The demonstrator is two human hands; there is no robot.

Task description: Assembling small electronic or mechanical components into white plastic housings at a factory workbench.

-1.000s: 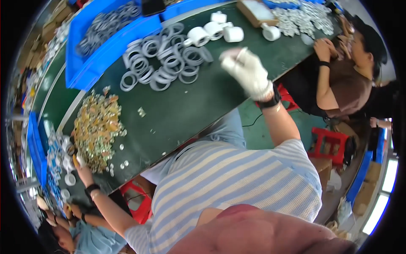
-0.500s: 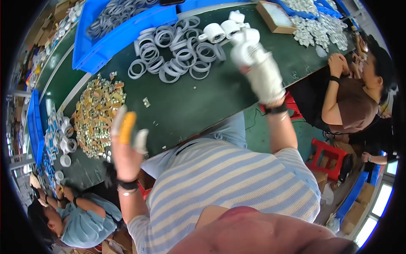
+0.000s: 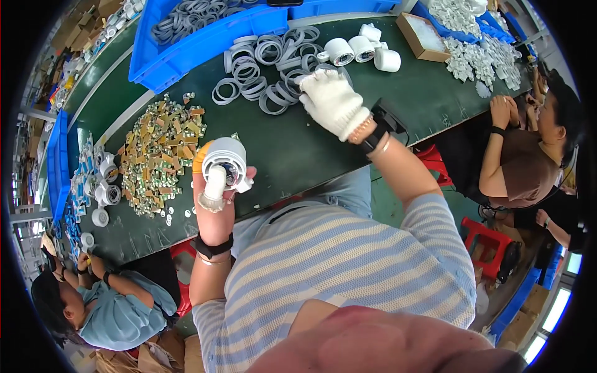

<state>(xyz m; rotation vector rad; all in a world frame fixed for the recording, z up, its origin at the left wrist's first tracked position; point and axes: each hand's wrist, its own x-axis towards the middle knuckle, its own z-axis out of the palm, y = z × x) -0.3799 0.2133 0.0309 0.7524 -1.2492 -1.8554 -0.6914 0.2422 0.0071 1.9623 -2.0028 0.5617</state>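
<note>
At the left of centre, the person's bare left hand [image 3: 216, 214], with a white thumb sheath [image 3: 216, 181] and an orange-yellow finger sheath [image 3: 201, 155], grasps a round white plastic housing [image 3: 225, 149]. The thumb is pressed across the housing's open face, where dark inner parts [image 3: 235, 172] show; the piece is held up in front of the dark green tabletop [image 3: 273, 165], near its front edge.

Nearer the middle of the frame, the right hand [image 3: 334, 102], in a white knitted glove, reaches to the right end of a heap of pale grey plastic rings [image 3: 253, 87]. Its fingertips are curled away from where I look, so I cannot tell whether they have closed on a ring.

Just beyond the glove, at upper centre, four more white housings [image 3: 339, 51] stand close together. A long blue plastic bin [image 3: 205, 46] full of grey rings fills the upper left, and left of the held housing lies a mound of small gold-and-green parts [image 3: 161, 155]. At the upper right I see an open brown cardboard box [image 3: 429, 55] beside a spread of small whitish translucent pieces [image 3: 476, 65]. One co-worker [image 3: 127, 314] sits at the lower left, another [image 3: 516, 155] at the right.
</note>
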